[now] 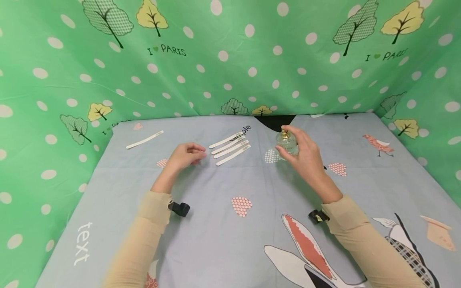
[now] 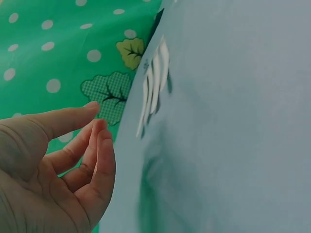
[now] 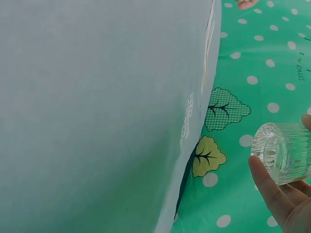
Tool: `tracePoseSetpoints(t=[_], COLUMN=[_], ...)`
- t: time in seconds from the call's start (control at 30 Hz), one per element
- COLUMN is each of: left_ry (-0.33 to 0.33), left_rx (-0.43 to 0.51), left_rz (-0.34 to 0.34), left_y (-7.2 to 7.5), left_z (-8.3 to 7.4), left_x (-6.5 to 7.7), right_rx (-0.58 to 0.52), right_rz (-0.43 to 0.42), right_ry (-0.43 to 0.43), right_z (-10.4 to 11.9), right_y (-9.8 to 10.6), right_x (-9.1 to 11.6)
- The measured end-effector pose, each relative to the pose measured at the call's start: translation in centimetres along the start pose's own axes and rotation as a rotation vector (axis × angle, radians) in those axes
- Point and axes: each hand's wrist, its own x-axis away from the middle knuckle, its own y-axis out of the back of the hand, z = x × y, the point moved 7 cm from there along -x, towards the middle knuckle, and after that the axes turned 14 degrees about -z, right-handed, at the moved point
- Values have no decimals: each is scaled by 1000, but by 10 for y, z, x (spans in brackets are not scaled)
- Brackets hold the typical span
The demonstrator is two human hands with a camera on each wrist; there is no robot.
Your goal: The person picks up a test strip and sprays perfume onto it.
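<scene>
My right hand [image 1: 307, 156] grips a clear glass perfume bottle [image 1: 288, 144] with a gold neck, index finger at its top and thumb near its base. In the right wrist view the ribbed glass bottle [image 3: 294, 150] lies on its side in the picture, base toward the camera. My left hand [image 1: 188, 155] hovers just left of several white paper test strips [image 1: 230, 150], which lie side by side in a slanted row. Its fingers are loosely bent, and in the left wrist view nothing shows between thumb and fingertips of the left hand [image 2: 73, 165].
One more white strip [image 1: 145, 140] lies apart at the far left of the table. A grey-blue printed cloth [image 1: 212, 236] covers the table. Green dotted fabric [image 1: 201, 88] hangs behind it and along both sides.
</scene>
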Motion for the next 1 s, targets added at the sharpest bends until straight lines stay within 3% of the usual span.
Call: tracePoseSetpoints(t=[0.27,0.5,0.73,1.0], left_ry=[5,2,13,51], left_rx=[-47,-5,-9,4], left_rz=[-56,-116,-210,-308], left_y=[39,74,101,122], left_z=[-5,-6,5,21], left_x=[-5,-3,-5,-10], right_rx=[-18,-15,-19,-21], right_rz=[-16,-18,-23,-22], right_ry=[4,9,24,36], right_z=[0,0,1,2], right_y=[2,2,2,1], right_x=[0,0,-1,-1])
